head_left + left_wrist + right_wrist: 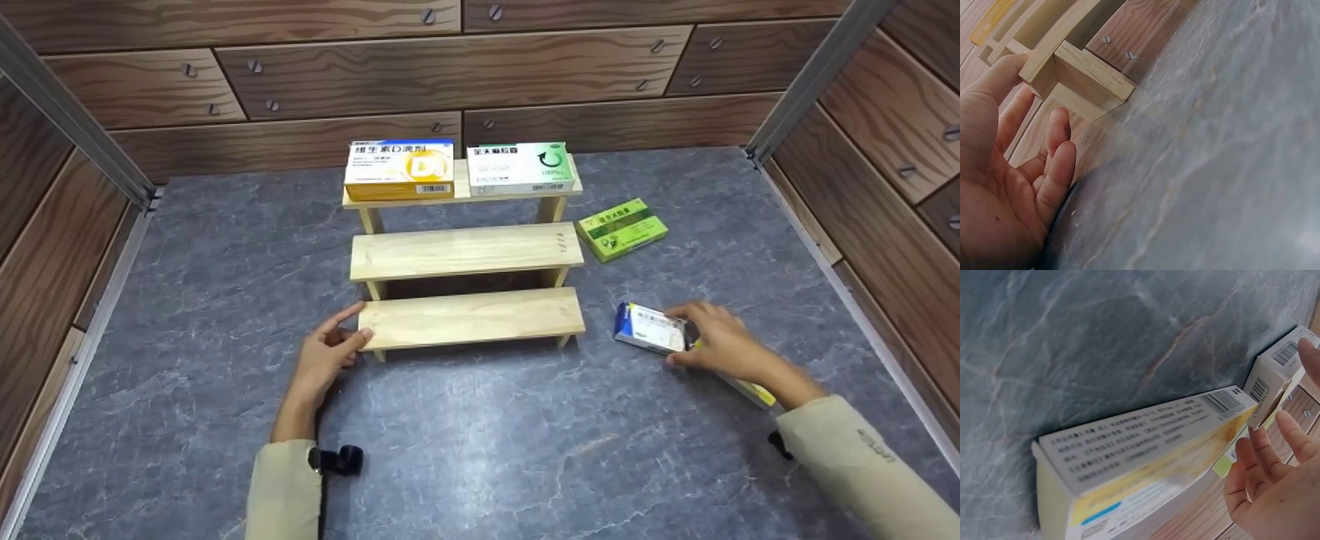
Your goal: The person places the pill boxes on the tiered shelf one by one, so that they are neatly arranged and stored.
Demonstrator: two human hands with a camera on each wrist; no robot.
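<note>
A three-tier wooden step rack (469,319) stands on the dark marbled surface. My left hand (326,352) pinches the left end of its lowest step, thumb at the front corner, a finger at the back; the other fingers curl loosely below in the left wrist view. On the right, my right hand (720,341) holds the near end of a small white and blue medicine box (649,328) between thumb and fingers, with the box lying low at the surface. Beneath that hand lies a yellow and white medicine box (1145,444), largely covered in the head view.
On the top step sit an orange and white vitamin D box (400,171) and a white and green medicine box (521,169). A green medicine box (622,229) lies right of the rack. Wood-patterned walls (450,71) with metal corner posts (821,75) enclose the surface.
</note>
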